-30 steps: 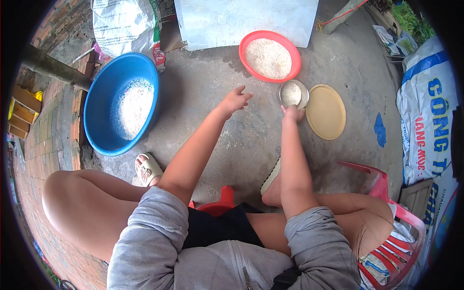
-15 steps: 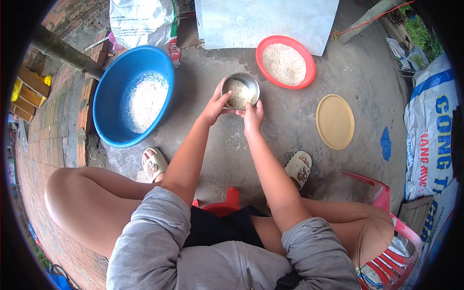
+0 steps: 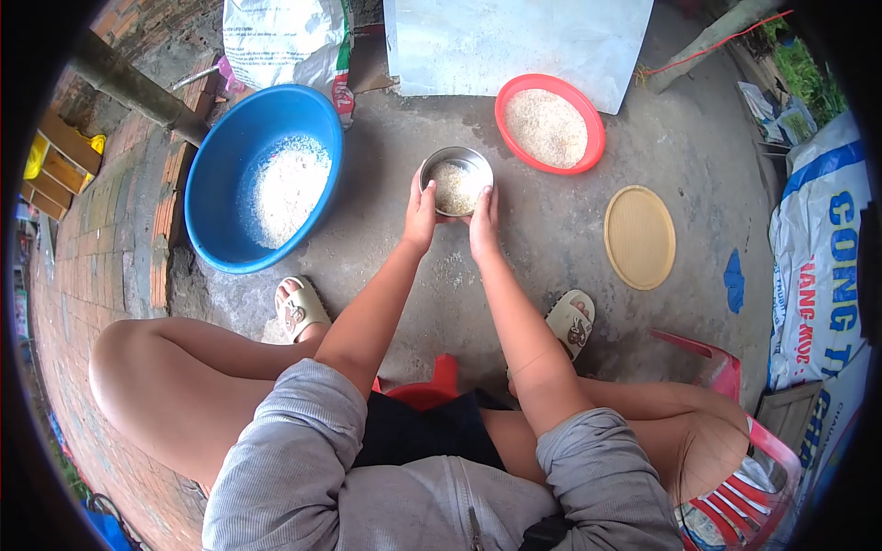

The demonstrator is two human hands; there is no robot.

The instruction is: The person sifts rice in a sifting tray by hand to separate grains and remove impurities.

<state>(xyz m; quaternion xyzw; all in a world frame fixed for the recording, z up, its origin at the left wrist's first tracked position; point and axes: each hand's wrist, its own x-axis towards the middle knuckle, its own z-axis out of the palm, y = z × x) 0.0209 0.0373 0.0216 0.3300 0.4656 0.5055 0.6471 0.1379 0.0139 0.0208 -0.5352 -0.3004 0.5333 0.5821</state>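
Between both hands I hold a round metal bowl (image 3: pixel 476 163) with some pale grain (image 3: pixel 452 189) in it. My left hand (image 3: pixel 421 211) is wrapped round the bowl's left side, its thumb at the rim. Around the right side curls my right hand (image 3: pixel 483 220), thumb also up at the rim. The fingers under the bowl are mostly hidden. To the left stands a large blue basin (image 3: pixel 216 202) with white grain inside. A red basin (image 3: pixel 597 138) full of pale grain lies to the upper right.
A round tan tray (image 3: pixel 639 237) rests on the concrete floor to the right. Behind are a pale metal sheet (image 3: pixel 514 46) and a white sack (image 3: pixel 285 46). Printed sacks (image 3: pixel 818 257) and a pink plastic chair (image 3: pixel 772 441) stand at the right. A wooden pole (image 3: pixel 138 87) leans upper left.
My left hand has shifted from the upper left rim to lower on the bowl's side. My right thumb has moved outward to the right rim. The view has shifted slightly.
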